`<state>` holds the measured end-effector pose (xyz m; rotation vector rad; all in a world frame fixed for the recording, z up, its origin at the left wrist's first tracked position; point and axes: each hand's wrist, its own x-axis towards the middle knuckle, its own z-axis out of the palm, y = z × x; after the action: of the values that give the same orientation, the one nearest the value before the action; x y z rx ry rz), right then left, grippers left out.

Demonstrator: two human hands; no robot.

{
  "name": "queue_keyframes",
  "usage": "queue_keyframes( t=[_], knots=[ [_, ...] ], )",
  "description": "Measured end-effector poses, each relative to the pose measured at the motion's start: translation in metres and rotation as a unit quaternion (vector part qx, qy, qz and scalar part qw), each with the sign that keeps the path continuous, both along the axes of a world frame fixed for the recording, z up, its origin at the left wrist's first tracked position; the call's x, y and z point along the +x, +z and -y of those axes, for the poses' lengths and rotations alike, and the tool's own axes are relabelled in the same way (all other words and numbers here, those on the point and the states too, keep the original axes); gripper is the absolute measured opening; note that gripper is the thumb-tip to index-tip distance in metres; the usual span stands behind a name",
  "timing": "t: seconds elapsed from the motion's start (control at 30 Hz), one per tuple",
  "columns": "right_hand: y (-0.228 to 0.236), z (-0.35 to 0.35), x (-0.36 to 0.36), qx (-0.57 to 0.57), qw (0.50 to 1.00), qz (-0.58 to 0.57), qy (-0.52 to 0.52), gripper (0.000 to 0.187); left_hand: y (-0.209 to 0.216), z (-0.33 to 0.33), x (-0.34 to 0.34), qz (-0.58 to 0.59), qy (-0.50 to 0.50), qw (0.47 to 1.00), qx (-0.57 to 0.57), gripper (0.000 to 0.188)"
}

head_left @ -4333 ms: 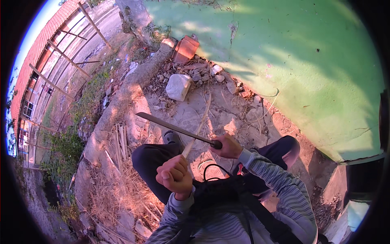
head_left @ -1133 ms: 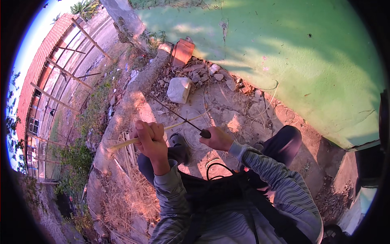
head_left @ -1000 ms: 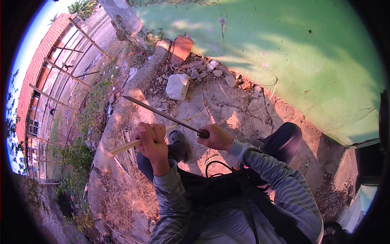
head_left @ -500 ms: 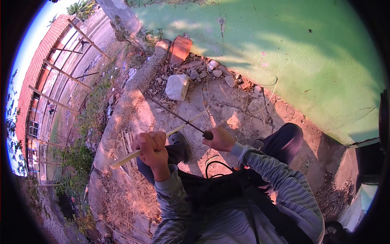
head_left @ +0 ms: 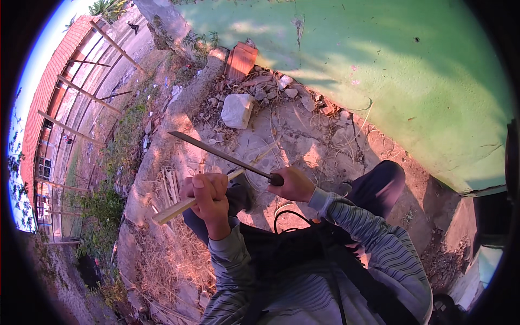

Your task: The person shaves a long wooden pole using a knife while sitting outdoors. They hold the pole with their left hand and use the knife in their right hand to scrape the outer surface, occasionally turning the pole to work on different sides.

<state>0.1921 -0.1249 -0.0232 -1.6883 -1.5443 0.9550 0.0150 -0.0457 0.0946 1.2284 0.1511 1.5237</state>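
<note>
My left hand (head_left: 208, 199) is closed around a pale, flat wooden strip (head_left: 172, 211), which looks like split bamboo. One end sticks out to the lower left; the other runs up and right beyond my fist. In my right hand (head_left: 292, 185) is the dark handle of a long knife (head_left: 219, 154). Its blade points up and left, the side turned partly towards me. Near the handle, the blade crosses the far part of the strip; whether the two touch I cannot tell.
Beside my left arm lie a bundle of pale strips (head_left: 169, 184) and a heap of shavings (head_left: 168, 260). Ahead are a white stone block (head_left: 236, 111), an orange hollow brick (head_left: 241, 60) and rubble along a green wall (head_left: 379, 59). My bent knees flank the work.
The knife's blade has rolled to show more of its side, and its tip has swung left. The wooden strip has tilted slightly in my left hand.
</note>
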Motion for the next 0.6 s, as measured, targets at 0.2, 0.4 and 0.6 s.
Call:
queue_keyframes(
  t=[0.2,0.4,0.6],
  knots=[
    [-0.034,-0.012,0.01,0.003,0.998,-0.018,-0.057,0.035,0.0,-0.001,0.004,0.032,0.006,0.999,-0.024,0.044],
    [0.002,-0.001,-0.004,0.029,0.999,-0.034,-0.003,0.033,-0.001,-0.006,-0.006,0.019,-0.016,1.0,-0.014,0.042],
    [-0.038,-0.015,0.002,0.024,0.997,0.013,-0.069,0.037,-0.001,-0.008,-0.003,0.048,0.011,0.997,-0.052,0.042]
  ],
)
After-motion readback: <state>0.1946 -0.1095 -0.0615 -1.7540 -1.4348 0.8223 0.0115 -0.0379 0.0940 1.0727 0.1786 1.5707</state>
